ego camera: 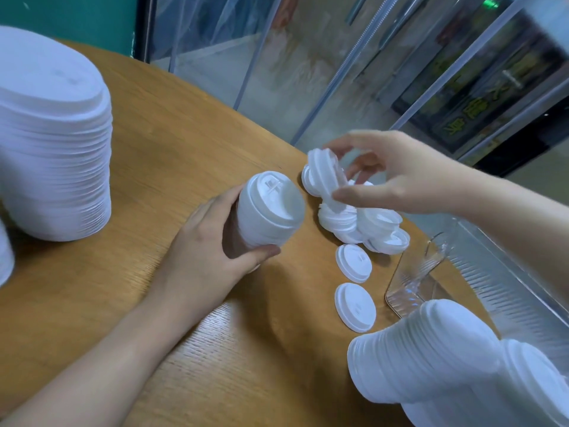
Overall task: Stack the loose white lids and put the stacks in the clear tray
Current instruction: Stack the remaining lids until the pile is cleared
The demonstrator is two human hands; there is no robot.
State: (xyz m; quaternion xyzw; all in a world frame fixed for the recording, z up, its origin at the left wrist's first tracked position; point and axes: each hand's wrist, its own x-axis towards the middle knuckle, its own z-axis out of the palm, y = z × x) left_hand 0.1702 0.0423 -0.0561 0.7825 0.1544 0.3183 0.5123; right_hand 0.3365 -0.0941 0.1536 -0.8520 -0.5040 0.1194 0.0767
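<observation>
My left hand (212,241) grips a short stack of white lids (269,211), tilted above the wooden table (172,143). My right hand (391,177) pinches a few white lids (324,177) on edge between thumb and fingers, just right of that stack and over a heap of loose lids (363,226). Two single lids (353,262) (355,306) lie flat on the table in front of the heap. The clear tray (412,285) stands at the right, under my right forearm. A long stack of lids (446,349) lies on its side at the lower right, over the tray's near end.
A tall stack of larger white lids (52,149) stands at the table's left, with part of another white stack (4,257) at the left border. Beyond the table's curved far edge are clear plastic curtain strips (308,57) and the floor.
</observation>
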